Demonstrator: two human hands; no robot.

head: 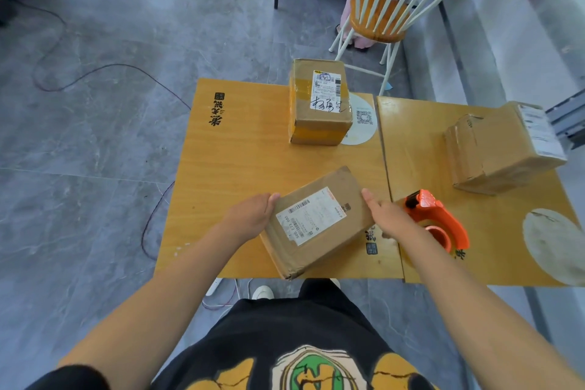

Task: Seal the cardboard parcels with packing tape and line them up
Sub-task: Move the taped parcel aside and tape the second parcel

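You have the flat brown cardboard parcel with a white label [319, 222] at the lower centre of the frame, on the yellow wooden table [240, 155], near its front edge. Its long axis runs from lower left to upper right, skewed to the table edge. Your left hand [247, 215] grips its left side, thumb on top, fingers hidden. Your right hand [391, 215] lies against its right end, fingers straight and pressed together. The orange tape dispenser [440, 218] stands just right of that hand, so the right is the nearer one. The taped brown box [319, 104] at upper centre appears sealed; this parcel's top shows no fresh tape.
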